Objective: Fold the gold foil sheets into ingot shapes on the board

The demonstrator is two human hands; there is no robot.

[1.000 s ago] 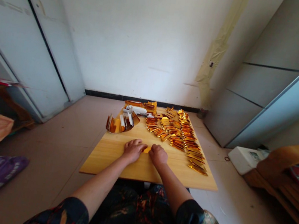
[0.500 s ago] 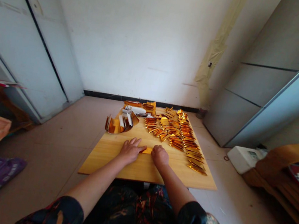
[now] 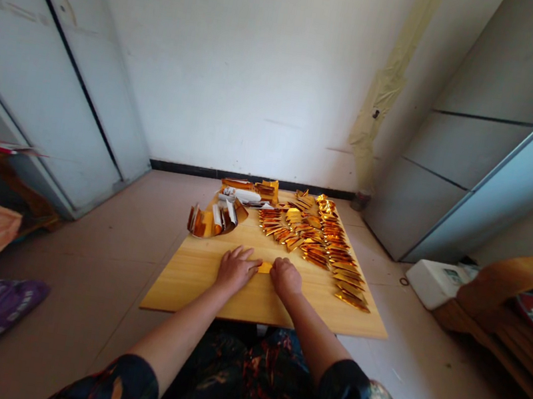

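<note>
A small strip of folded gold foil paper lies flat on the wooden board between my two hands. My left hand rests palm down with its fingers spread, the thumb side touching the strip's left end. Curled fingers of my right hand close on the right end, covering part of it. To the right and beyond are rows of folded gold paper pieces. At the board's far left sits a curved stack of gold and white paper sheets.
The board stands low before my knees. More gold paper and a white roll lie at its back edge. A wall rises behind, a grey refrigerator right, a purple bag on the left floor.
My left hand has shifted slightly right along the strip, with less gold showing between the hands. My right hand stays nearly in place.
</note>
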